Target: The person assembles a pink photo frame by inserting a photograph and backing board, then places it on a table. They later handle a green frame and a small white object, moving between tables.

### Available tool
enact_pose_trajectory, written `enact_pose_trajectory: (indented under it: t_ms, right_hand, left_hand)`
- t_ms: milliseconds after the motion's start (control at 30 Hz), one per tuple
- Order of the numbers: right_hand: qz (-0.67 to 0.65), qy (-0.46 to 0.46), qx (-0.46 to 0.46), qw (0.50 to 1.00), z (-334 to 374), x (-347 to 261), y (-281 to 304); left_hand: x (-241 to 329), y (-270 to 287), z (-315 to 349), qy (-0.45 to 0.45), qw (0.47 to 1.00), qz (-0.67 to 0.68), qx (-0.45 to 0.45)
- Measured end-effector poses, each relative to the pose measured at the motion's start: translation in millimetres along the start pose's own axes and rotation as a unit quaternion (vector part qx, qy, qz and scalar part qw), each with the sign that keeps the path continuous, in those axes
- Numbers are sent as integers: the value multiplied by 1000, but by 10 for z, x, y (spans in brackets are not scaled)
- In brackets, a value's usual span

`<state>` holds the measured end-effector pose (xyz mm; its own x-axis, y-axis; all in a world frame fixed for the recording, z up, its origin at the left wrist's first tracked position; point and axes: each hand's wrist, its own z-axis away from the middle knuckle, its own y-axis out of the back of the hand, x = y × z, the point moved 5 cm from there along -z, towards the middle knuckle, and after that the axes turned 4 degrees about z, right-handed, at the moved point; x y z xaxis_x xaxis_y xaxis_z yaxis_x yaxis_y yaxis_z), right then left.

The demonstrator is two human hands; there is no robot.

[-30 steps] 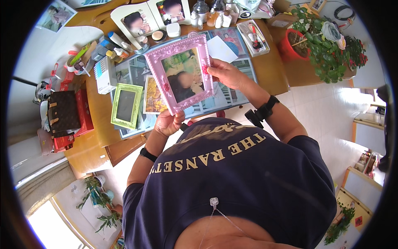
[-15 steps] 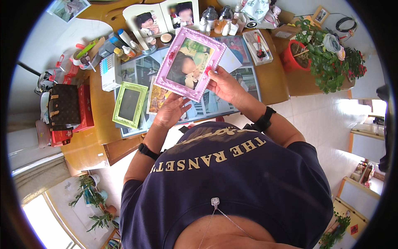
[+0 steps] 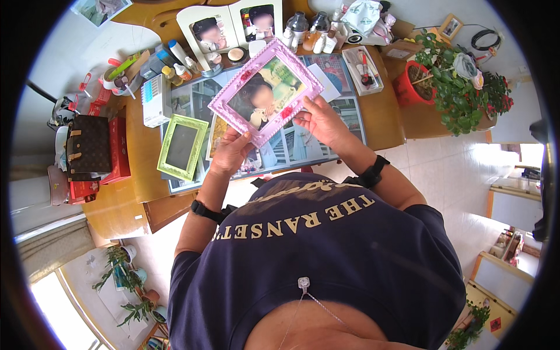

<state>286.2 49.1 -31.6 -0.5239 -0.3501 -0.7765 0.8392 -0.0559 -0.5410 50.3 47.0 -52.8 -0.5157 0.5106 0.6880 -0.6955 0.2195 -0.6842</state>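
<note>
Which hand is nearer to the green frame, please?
Left: the left hand is just right of the green frame, holding the pink frame; the right hand is farther right, at the pink frame's lower right edge.

I see an ornate pink picture frame with red ornaments, a photo inside, tilted cornerwise, lower corner in the left hand, right edge at the right hand.

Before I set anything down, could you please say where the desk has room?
Bare desk shows in front of the open white box and left of the green frame; the back is crowded with bottles and a white double frame.
</note>
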Motion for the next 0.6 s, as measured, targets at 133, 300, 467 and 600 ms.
enact_pose_trajectory:
  t_ms: [133,300,467,600]
  right_hand:
    - [59,6,-4,998,24,-53,156]
    - [118,-13,27,993,159,58,393]
    - [301,-48,-25,952,286,56,501]
    - [383,-32,-55,922,312,-14,493]
  left_hand:
    - [44,95,57,20,999,-47,0]
    - [-22,236,201,78,992,-100,2]
    - [-178,337,329,124,986,-103,-32]
    - [-249,422,340,146,982,-118,-33]
